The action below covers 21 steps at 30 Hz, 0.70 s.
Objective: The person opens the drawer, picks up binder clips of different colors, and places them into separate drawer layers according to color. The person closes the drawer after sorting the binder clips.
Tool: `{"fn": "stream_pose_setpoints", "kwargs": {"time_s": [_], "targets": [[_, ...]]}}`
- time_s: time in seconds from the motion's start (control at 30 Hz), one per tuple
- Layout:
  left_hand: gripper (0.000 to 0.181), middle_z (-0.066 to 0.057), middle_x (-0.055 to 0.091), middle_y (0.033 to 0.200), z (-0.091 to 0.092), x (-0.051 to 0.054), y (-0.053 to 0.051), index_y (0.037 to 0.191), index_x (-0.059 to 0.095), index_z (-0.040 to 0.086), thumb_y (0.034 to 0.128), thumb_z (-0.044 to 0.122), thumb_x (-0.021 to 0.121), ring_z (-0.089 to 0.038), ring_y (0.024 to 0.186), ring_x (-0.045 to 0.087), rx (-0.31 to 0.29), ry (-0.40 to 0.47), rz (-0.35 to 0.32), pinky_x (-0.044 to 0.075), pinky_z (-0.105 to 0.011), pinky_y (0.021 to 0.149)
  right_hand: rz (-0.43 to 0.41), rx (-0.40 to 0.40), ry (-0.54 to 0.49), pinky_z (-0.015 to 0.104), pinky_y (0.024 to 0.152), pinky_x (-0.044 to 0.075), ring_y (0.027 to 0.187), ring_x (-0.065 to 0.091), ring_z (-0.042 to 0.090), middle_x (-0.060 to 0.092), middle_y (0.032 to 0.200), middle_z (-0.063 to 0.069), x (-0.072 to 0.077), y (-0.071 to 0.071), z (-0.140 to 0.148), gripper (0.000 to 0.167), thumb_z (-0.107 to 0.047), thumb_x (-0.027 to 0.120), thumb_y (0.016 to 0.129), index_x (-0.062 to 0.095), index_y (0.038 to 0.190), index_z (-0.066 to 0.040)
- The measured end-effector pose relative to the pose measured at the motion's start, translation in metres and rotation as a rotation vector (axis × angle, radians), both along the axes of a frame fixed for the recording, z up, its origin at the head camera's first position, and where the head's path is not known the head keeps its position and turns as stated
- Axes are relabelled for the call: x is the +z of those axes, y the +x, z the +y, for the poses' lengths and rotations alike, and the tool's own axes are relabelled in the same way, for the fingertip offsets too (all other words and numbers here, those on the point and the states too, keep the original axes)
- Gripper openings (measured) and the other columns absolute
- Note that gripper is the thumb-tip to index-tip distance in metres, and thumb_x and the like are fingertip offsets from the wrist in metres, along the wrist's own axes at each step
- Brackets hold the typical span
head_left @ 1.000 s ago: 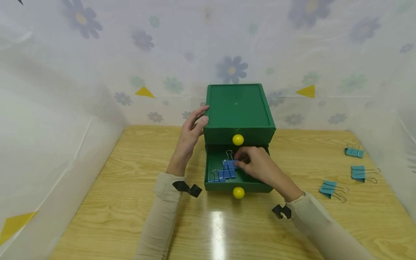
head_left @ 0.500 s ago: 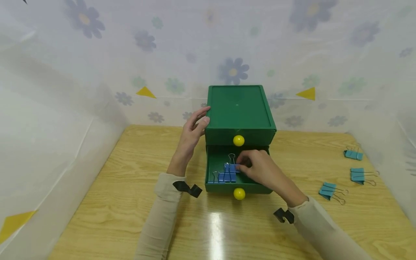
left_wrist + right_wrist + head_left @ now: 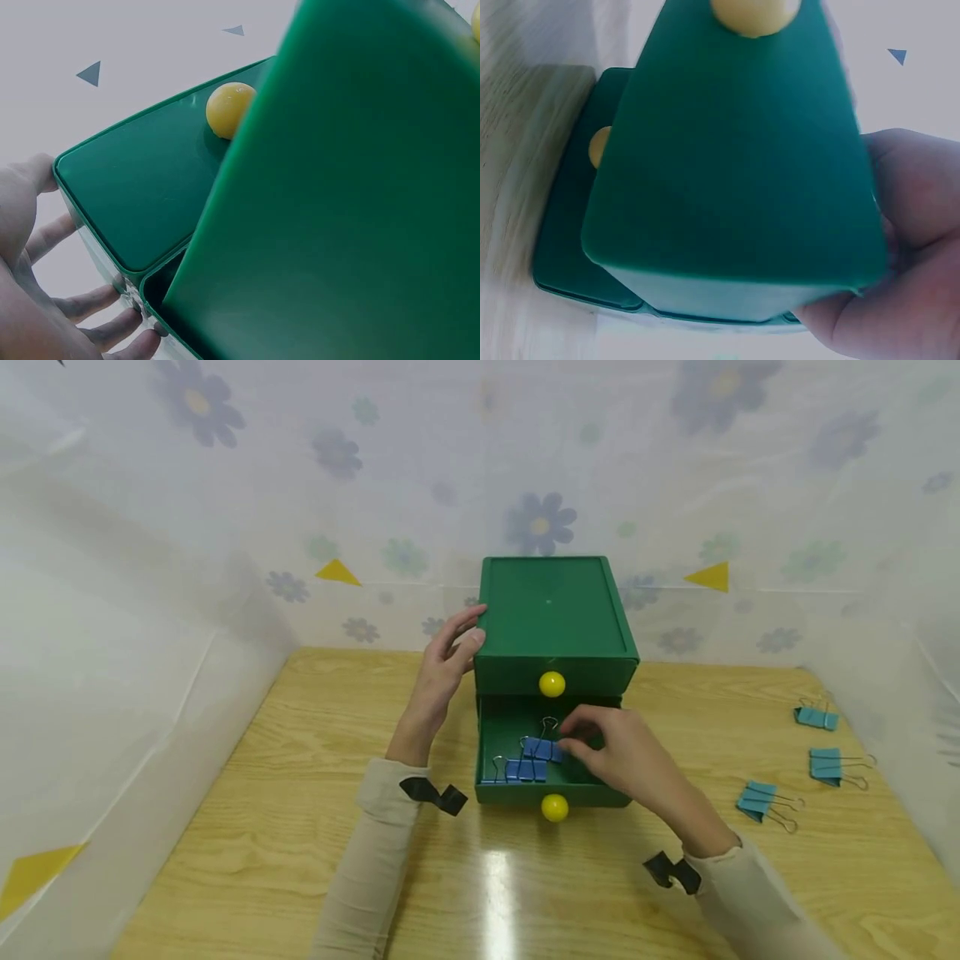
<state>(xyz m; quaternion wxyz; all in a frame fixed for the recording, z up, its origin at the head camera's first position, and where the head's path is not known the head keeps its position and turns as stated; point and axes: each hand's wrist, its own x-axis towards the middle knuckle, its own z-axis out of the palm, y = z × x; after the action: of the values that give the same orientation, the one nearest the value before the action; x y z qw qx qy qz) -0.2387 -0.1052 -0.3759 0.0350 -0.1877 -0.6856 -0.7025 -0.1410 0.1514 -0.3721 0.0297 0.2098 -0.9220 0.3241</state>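
Observation:
A green two-drawer box (image 3: 555,606) stands on the table with its lower drawer (image 3: 510,793) pulled out. Inside lie several blue binder clips; one clip (image 3: 542,748) sits tilted behind another blue clip (image 3: 527,770). The right hand (image 3: 630,756) reaches into the drawer, thumb and forefinger pinching the right edge of the tilted clip. Against the box's left side rests the left hand (image 3: 442,672), its fingers extended, as the left wrist view also shows for that hand (image 3: 45,277). In the right wrist view the drawer front hides the fingertips of the right hand (image 3: 915,240).
Teal binder clips lie to the right on the wooden table: one at the back (image 3: 816,718), a middle clip (image 3: 826,763) and a nearer clip (image 3: 757,799). Yellow knobs mark the upper drawer (image 3: 552,684) and the lower one. A flowered curtain (image 3: 405,485) closes off the back.
The right hand has shifted slightly right. The blue clip at its fingertips has moved a little right and turned askew. The left hand stays against the box.

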Motion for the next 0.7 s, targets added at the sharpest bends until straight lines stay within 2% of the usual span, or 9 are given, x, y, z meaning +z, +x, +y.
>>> {"fn": "stream_pose_setpoints", "kwargs": {"time_s": [0.17,0.33,0.5,0.6,0.7], "targets": [[0.044,0.001,0.044,0.155,-0.001,0.0,-0.001,0.15,0.054,0.027,0.1068,0.033,0.055,-0.023,0.139,0.046,0.002,-0.002,-0.001,0.041,-0.054,0.109,0.004,-0.01,-0.069,0.031,0.068,0.056,0.08,0.066,0.011,0.072,0.094,-0.005,0.006,0.014,0.008,0.009,-0.012,0.076,0.094,0.075,0.103,-0.011],[0.044,0.001,0.044,0.155,-0.001,-0.001,-0.001,0.151,0.054,0.027,0.107,0.033,0.055,-0.023,0.139,0.046,0.009,-0.001,0.003,0.041,-0.054,0.109,0.043,-0.025,-0.166,0.027,0.066,0.057,0.077,0.065,0.007,0.071,0.092,-0.008,0.009,0.036,0.013,0.012,-0.012,0.077,0.094,0.074,0.105,-0.016],[0.044,0.001,0.044,0.155,-0.001,0.0,-0.001,0.15,0.054,0.028,0.1069,0.034,0.055,-0.022,0.139,0.046,0.009,-0.003,-0.001,0.041,-0.054,0.109,0.172,-0.044,-0.261,0.023,0.074,0.057,0.082,0.068,0.005,0.072,0.097,-0.013,0.01,0.059,0.014,0.025,-0.006,0.08,0.09,0.074,0.108,-0.023],[0.044,0.001,0.044,0.155,-0.001,0.001,-0.001,0.15,0.054,0.028,0.1068,0.034,0.055,-0.022,0.14,0.046,0.01,-0.001,-0.001,0.041,-0.054,0.109,0.224,-0.047,-0.298,0.021,0.074,0.056,0.084,0.067,0.006,0.072,0.099,-0.012,0.008,0.07,0.014,0.032,-0.001,0.081,0.087,0.074,0.109,-0.023],[0.044,0.001,0.044,0.155,-0.001,0.001,-0.001,0.15,0.054,0.028,0.1067,0.034,0.055,-0.022,0.139,0.046,0.013,-0.004,0.0,0.042,-0.054,0.109,0.194,-0.024,-0.334,0.023,0.07,0.058,0.083,0.067,0.007,0.072,0.1,-0.009,0.001,0.079,0.012,0.035,0.002,0.081,0.086,0.073,0.11,-0.023]]}}
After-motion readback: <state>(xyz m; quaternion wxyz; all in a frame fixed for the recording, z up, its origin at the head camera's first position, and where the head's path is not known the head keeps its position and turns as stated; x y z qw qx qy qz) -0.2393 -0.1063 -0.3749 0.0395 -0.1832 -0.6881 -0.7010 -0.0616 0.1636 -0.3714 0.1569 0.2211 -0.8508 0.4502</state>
